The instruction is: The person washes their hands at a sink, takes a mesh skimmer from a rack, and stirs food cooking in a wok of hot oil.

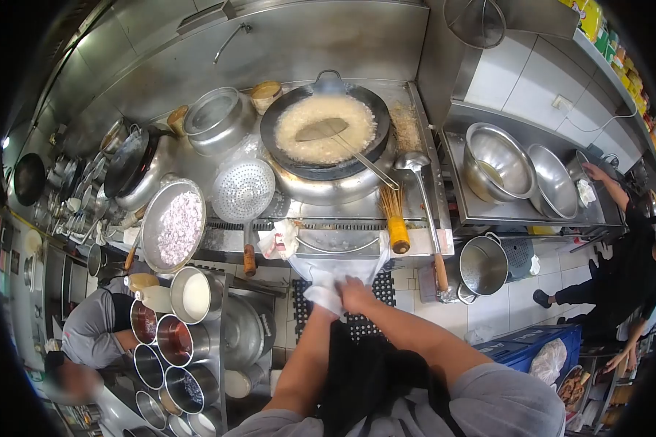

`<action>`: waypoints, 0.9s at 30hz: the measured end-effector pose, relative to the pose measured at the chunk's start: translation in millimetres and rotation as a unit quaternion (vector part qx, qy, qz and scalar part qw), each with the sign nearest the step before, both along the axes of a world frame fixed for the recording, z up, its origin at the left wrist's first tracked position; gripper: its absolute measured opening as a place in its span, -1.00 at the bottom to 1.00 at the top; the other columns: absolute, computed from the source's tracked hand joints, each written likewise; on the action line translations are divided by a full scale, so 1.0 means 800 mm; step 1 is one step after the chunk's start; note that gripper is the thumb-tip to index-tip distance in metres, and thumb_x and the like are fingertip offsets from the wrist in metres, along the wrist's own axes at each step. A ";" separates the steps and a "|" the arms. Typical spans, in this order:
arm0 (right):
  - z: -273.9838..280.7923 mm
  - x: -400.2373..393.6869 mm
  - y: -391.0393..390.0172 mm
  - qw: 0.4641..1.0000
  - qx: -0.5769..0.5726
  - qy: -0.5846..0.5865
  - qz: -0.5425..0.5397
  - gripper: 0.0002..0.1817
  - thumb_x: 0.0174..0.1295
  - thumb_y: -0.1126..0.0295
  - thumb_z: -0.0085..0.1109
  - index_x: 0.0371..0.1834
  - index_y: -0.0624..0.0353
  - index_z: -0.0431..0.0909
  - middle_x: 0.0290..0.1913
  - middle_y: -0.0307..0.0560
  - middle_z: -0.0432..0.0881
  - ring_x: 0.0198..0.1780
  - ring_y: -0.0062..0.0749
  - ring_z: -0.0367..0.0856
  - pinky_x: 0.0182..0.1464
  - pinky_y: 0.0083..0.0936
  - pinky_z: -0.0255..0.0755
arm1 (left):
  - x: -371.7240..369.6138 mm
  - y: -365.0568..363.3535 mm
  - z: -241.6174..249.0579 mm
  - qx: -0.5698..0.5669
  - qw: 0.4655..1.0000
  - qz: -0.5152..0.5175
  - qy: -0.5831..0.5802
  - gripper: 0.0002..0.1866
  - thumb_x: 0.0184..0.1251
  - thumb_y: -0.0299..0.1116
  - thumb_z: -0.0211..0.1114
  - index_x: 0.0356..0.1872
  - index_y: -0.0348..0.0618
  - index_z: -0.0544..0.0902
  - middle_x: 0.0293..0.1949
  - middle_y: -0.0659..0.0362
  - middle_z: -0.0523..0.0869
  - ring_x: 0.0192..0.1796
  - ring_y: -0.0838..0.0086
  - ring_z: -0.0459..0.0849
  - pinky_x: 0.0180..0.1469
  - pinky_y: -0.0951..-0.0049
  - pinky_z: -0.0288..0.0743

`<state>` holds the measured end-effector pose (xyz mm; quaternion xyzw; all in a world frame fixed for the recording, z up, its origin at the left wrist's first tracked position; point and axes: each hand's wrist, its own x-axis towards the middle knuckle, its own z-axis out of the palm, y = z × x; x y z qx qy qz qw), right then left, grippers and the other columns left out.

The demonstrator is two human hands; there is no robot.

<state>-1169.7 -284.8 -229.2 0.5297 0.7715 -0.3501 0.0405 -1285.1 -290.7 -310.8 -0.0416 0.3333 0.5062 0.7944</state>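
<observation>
1. Bunching softly in front of the stove edge (pixel 415 245), a white cloth (pixel 321 293) is held close to the body between the two hands, its creased folds spread against pale fabric hanging below a curved metal bar (pixel 339 250).
2. The left hand (pixel 327 310) is largely covered by the cloth; whether its fingers are closed cannot be told.
3. The right hand (pixel 357 296) is laid against the cloth with its fingers bent forward; whether a grip is made cannot be told, since the fingertips are lost in the folds.
4. Frothy, pale liquid (pixel 299 149) is contained in a round, dark wok (pixel 270 127), across which a flat mesh skimmer (pixel 321 130) with a long metal handle is rested.
5. A perforated steel disc (pixel 244 191) on a wooden handle, a bristly brush (pixel 396 226) with a yellow-wrapped grip and a smooth steel ladle (pixel 413 161) are laid around the wok.
6. Chopped, pinkish-white pieces (pixel 178 227) are heaped in a shallow metal bowl (pixel 151 227); what they are cannot be made out.
7. A bent-over person (pixel 98 328) is partly hidden by metal pots (pixel 148 366), and a dark-clothed person (pixel 634 269) is cut off by the black lens border.
</observation>
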 end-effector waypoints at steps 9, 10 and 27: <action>-0.027 -0.007 0.003 0.975 0.080 -0.134 0.160 -0.46 0.17 0.20 0.10 0.24 0.09 0.46 0.15 0.07 0.54 0.28 -0.01 0.40 0.19 0.01 0.33 | -0.022 0.016 -0.039 0.212 0.854 -0.198 0.432 -0.55 0.46 -0.12 -0.05 0.14 -0.23 0.51 0.06 0.02 0.62 0.05 0.26 0.60 0.11 0.19 0.45; 0.001 -0.004 0.010 0.976 0.041 -0.098 0.189 -0.51 0.17 0.21 0.11 0.21 0.05 0.49 0.16 0.03 0.53 0.26 -0.04 0.42 0.18 -0.04 0.35 | -0.031 0.018 -0.047 0.232 0.833 -0.204 0.459 -0.55 0.45 -0.12 -0.06 0.14 -0.24 0.52 0.07 0.01 0.62 0.04 0.26 0.60 0.11 0.19 0.44; 0.237 0.044 0.305 0.963 0.205 -0.165 -0.065 -0.26 0.17 0.53 -0.11 0.51 0.04 0.03 0.10 0.30 0.52 0.09 0.08 0.58 0.07 -0.14 0.48 | -0.289 -0.076 -0.040 0.072 0.647 -0.445 0.615 -0.49 0.15 -0.09 0.32 0.08 -0.15 0.60 -0.10 -0.06 0.72 -0.06 0.15 0.71 0.04 0.27 0.55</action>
